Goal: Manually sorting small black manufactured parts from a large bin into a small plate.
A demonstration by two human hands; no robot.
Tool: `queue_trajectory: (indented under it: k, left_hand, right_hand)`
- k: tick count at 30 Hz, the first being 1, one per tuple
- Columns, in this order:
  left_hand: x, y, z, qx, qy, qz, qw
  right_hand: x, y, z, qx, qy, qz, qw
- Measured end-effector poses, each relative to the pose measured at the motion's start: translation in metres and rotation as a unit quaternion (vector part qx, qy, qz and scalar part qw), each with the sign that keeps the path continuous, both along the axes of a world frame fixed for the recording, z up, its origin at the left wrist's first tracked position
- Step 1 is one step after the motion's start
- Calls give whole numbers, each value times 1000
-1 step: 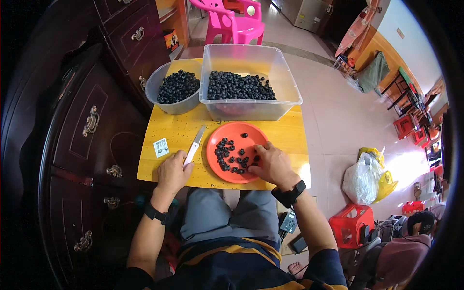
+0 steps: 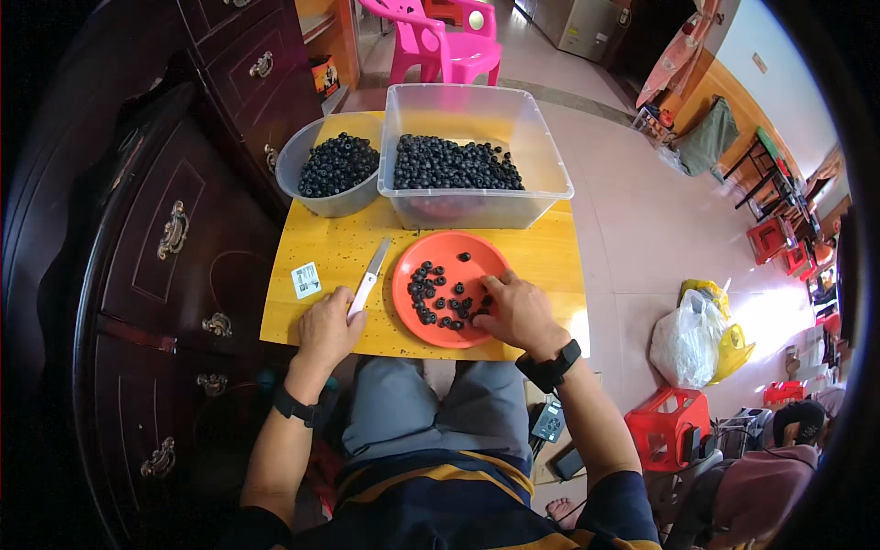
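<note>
Head view: left hand (image 2: 327,328) closed around a knife (image 2: 370,278) on the yellow table (image 2: 550,261), right hand (image 2: 519,313) with fingers curled onto berries (image 2: 444,295) in the orange plate (image 2: 446,246), beyond them a bowl (image 2: 330,203) and clear tub (image 2: 477,209) of berries.

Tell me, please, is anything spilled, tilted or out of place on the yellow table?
Nothing stands out. The dark berries stay inside the grey bowl, the clear tub and the orange plate. The left hand holds a knife; the right hand rests on the plate.
</note>
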State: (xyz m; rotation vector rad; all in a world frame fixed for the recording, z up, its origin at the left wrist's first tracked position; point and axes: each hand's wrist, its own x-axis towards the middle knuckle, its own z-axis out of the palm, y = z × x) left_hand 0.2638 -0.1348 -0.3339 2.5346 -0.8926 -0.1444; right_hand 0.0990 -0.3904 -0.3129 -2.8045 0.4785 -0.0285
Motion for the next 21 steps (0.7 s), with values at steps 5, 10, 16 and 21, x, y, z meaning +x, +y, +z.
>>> queue_trajectory:
  k: [5,10,16,21]
  left_hand:
    - [-2,7,7,17,33,2,999]
    - [-3,7,-8,-40,-44,-13,998]
    - [-5,3,-6,-23,-1,-14,1000]
    - [-4,4,-8,-14,3,-3,1000]
  right_hand:
    - [6,-9,-1,-4,30,40,999]
    - [9,-15,-5,-15,31,65,997]
    - [7,-16,-5,-33,22,81,996]
    - [6,-13,-2,-50,29,87,995]
